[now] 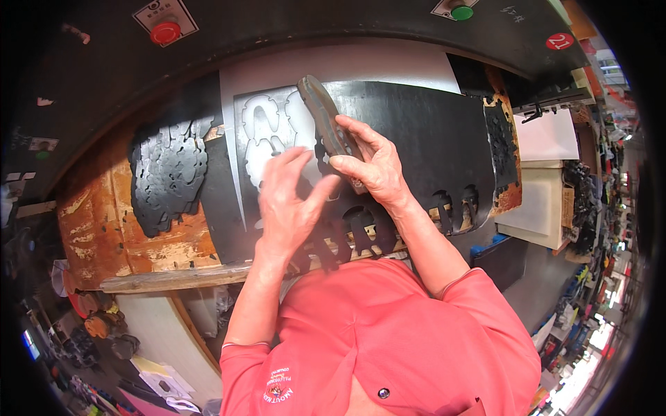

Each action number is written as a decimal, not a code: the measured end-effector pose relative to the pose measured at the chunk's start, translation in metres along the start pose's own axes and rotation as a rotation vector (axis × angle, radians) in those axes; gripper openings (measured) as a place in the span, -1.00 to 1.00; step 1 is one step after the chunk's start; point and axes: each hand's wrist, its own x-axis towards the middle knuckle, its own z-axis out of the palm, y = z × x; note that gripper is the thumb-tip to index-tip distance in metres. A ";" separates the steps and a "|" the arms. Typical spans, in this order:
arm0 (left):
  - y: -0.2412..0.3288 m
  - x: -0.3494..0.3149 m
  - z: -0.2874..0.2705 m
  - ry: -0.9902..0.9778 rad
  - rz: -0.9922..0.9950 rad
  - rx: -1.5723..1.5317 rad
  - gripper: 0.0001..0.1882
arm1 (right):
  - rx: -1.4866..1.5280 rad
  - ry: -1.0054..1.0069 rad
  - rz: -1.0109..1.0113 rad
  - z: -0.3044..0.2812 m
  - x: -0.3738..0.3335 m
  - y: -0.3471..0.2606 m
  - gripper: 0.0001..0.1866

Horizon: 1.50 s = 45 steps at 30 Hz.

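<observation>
My right hand grips a long, curved grey metal cutting die, tilted on its edge over a black sheet, thumb on the near side and fingers behind. Just left of it is my left hand, fingers apart and slightly blurred, holding nothing. Whether its fingertips touch the die I cannot tell. Several curved cut-outs in the sheet's left part show a white surface beneath. More notched cut-outs run along its near edge, partly behind my arms.
A stack of shaped black pieces lies on the worn wooden table at left. Over the far side hangs a dark machine beam with a red button and a green button. A pale cabinet stands right.
</observation>
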 end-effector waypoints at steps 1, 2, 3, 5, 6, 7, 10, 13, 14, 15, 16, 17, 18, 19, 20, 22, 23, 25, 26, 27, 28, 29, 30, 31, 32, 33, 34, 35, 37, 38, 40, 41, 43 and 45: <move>0.005 0.002 0.003 -0.131 -0.207 -0.155 -0.52 | 0.083 0.003 0.037 0.001 -0.001 0.000 -0.22; 0.009 0.004 0.005 -0.258 -0.416 -0.305 -0.54 | 0.169 0.001 0.075 0.003 -0.001 -0.001 -0.22; 0.009 0.008 0.008 -0.287 -0.442 -0.365 -0.65 | 0.227 -0.002 0.091 0.003 -0.002 -0.003 -0.24; 0.006 0.011 0.009 -0.304 -0.410 -0.475 -0.79 | 0.261 0.007 0.061 0.003 -0.001 -0.006 -0.26; 0.003 0.011 0.008 -0.333 -0.421 -0.433 -0.75 | 0.264 0.004 0.052 0.003 0.000 -0.007 -0.26; -0.001 0.011 0.007 -0.293 -0.499 -0.508 -0.75 | 0.316 0.012 0.078 0.002 0.000 -0.008 -0.25; -0.014 0.010 -0.001 -0.100 -0.573 -0.437 -0.78 | 0.482 0.031 0.103 -0.002 0.003 -0.009 -0.22; -0.025 0.011 -0.018 0.039 -0.523 -0.215 -0.83 | 0.415 0.012 0.084 -0.004 0.005 -0.008 -0.17; -0.028 0.012 -0.025 0.037 -0.457 -0.110 -0.79 | 0.396 0.014 0.085 -0.004 0.004 -0.007 -0.16; -0.030 0.013 -0.029 0.042 -0.453 -0.096 -0.78 | 0.370 0.015 0.092 -0.003 0.004 -0.007 -0.13; -0.031 0.014 -0.033 0.064 -0.408 -0.101 -0.78 | 0.366 0.015 0.090 -0.003 0.003 -0.007 -0.12; -0.033 0.015 -0.039 0.098 -0.494 -0.101 -0.77 | 0.363 0.019 0.087 -0.002 0.003 -0.007 -0.12; -0.037 0.016 -0.047 0.131 -0.546 -0.123 -0.76 | 0.364 0.022 0.080 -0.001 0.002 -0.008 -0.11; -0.041 0.017 -0.051 0.103 -0.588 -0.092 -0.75 | 0.356 0.024 0.085 -0.001 0.001 -0.008 -0.11; -0.045 0.018 -0.053 0.107 -0.583 -0.100 -0.75 | 0.352 0.021 0.091 0.000 0.001 -0.009 -0.11; -0.054 0.018 -0.054 0.118 -0.606 -0.097 -0.75 | 0.353 0.011 0.096 0.001 0.000 -0.010 -0.11; -0.059 0.019 -0.053 0.128 -0.621 -0.145 -0.72 | 0.358 0.009 0.100 0.001 -0.001 -0.010 -0.11; -0.067 0.016 -0.056 0.122 -0.688 -0.172 -0.72 | 0.379 0.015 0.102 0.002 -0.001 -0.009 -0.11; -0.070 0.016 -0.059 0.137 -0.668 -0.193 -0.73 | 0.377 0.001 0.091 0.002 -0.002 -0.008 -0.11; -0.072 0.015 -0.063 0.141 -0.675 -0.241 -0.72 | 0.379 -0.002 0.084 0.002 -0.002 -0.007 -0.11; -0.076 0.016 -0.068 0.214 -0.670 -0.220 -0.70 | 0.381 0.001 0.083 0.002 -0.002 -0.006 -0.11; -0.081 0.017 -0.083 0.301 -0.682 -0.196 -0.71 | 0.384 -0.006 0.077 0.002 -0.002 -0.005 -0.11; -0.086 0.019 -0.100 0.361 -0.758 -0.187 -0.72 | 0.387 0.002 0.076 0.002 -0.002 -0.004 -0.12; -0.092 0.021 -0.114 0.315 -0.740 -0.076 -0.71 | 0.392 0.003 0.078 0.001 -0.002 -0.004 -0.12; -0.096 0.020 -0.128 0.295 -0.839 0.091 -0.69 | 0.408 -0.008 0.078 0.001 -0.002 -0.003 -0.13; -0.102 0.020 -0.133 0.256 -0.857 0.072 -0.66 | 0.412 -0.028 0.066 0.000 -0.002 -0.002 -0.14; -0.107 0.018 -0.137 0.220 -0.852 0.101 -0.63 | 0.387 -0.039 0.050 0.000 -0.002 -0.001 -0.14; -0.111 0.015 -0.138 0.235 -0.790 0.083 -0.63 | 0.349 -0.026 0.053 -0.001 -0.001 -0.001 -0.14; -0.116 0.011 -0.134 0.244 -0.771 0.126 -0.62 | 0.280 -0.011 0.052 -0.003 0.000 0.002 -0.13; -0.117 0.010 -0.131 0.248 -0.690 0.161 -0.61 | 0.219 -0.012 0.040 -0.006 0.000 0.003 -0.14; -0.114 0.010 -0.125 0.299 -0.700 0.052 -0.62 | 0.174 0.020 0.079 -0.010 0.000 0.005 -0.16; -0.114 0.013 -0.124 0.277 -0.722 0.181 -0.64 | 0.164 0.018 0.055 -0.012 0.003 0.007 -0.17; -0.112 0.018 -0.122 0.344 -0.600 0.382 -0.70 | 0.162 -0.014 0.004 -0.017 0.006 0.011 -0.17; -0.112 0.020 -0.120 0.467 -0.520 0.453 -0.75 | 0.159 -0.036 0.015 -0.022 0.009 0.014 -0.15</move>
